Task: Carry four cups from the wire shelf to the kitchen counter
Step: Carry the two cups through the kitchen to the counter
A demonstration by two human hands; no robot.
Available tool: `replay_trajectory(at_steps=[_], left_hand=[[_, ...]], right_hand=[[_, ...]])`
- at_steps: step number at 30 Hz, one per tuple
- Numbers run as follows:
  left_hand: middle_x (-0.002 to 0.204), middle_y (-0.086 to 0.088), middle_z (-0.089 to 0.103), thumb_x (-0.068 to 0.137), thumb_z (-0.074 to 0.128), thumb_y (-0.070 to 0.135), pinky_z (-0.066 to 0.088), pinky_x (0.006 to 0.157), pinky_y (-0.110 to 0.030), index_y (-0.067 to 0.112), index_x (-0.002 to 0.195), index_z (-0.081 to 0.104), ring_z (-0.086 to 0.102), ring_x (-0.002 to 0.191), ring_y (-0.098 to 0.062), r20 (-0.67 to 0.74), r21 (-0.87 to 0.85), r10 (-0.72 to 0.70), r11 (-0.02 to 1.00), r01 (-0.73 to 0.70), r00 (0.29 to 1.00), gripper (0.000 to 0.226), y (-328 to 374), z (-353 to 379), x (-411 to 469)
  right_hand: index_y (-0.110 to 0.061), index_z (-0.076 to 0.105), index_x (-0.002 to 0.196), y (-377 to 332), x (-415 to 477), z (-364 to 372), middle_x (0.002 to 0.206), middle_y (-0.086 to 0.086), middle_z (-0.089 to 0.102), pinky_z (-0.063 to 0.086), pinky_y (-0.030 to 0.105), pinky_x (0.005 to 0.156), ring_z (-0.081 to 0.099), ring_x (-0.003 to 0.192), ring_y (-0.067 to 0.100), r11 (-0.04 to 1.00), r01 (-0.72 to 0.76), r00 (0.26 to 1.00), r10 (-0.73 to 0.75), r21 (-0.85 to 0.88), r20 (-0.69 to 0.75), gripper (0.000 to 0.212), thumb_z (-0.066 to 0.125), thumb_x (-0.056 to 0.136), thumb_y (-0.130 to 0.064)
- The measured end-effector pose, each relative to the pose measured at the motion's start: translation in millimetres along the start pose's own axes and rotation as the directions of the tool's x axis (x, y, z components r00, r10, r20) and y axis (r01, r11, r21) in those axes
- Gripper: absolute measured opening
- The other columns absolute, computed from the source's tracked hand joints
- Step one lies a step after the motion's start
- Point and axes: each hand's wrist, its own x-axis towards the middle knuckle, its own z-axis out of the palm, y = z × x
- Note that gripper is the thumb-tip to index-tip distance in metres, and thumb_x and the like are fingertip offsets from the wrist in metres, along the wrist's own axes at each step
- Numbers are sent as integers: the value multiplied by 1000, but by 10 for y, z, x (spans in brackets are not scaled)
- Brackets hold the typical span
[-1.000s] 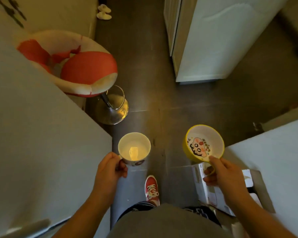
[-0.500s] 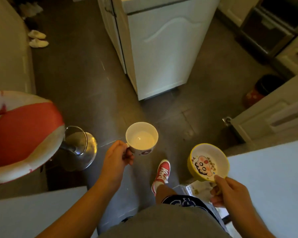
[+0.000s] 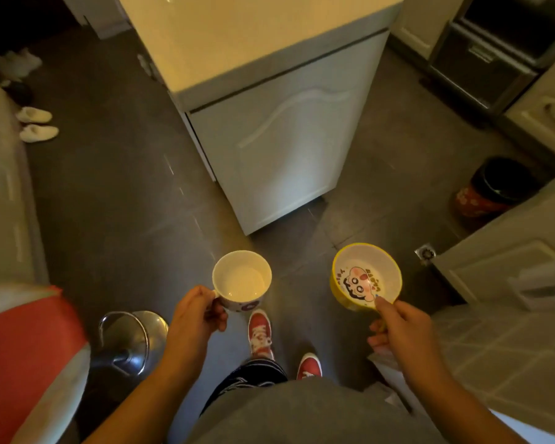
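Observation:
My left hand [image 3: 194, 314] grips the handle of a white cup [image 3: 241, 279] with a printed outside, held upright and empty above the dark floor. My right hand [image 3: 401, 328] holds a yellow cup [image 3: 366, 277] by its handle; a cartoon face is printed on its white inside. The two cups hang side by side, apart from each other. A pale counter top [image 3: 257, 36] on a white cabinet lies straight ahead, beyond both cups. The wire shelf is out of view.
A red and white bar stool [image 3: 29, 363] with a chrome base [image 3: 129, 341] stands at the lower left. White cabinets [image 3: 500, 264] and a tiled surface line the right. A dark bin [image 3: 494, 187] sits on the floor at right. White slippers [image 3: 36, 123] lie at far left.
The view has swung right and forward: the stool has slid to the lower left and the counter top has come into view ahead. Both hands still carry their cups.

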Motion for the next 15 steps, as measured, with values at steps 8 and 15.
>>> replay_trajectory(at_steps=[8,15], left_hand=[[49,-3,58,99,38,9,50,49,-25,6,68,52,56,45,-12,138,132,7,991,-25,990,34,769,425,1422],[53,-2,54,94,39,5,44,51,-29,7,66,50,52,48,-14,400,142,-1,988,-61,917,31,1545,1378,2332]], right_hand=[[-9,67,72,-943,831,393,58,10,69,61,45,54,70,47,27,1000,4,994,-2,18,-114,30,63,91,-31],[-15,66,77,-1294,1148,67,67,13,70,59,34,48,69,46,22,978,-122,950,166,172,-266,26,61,92,-34]])
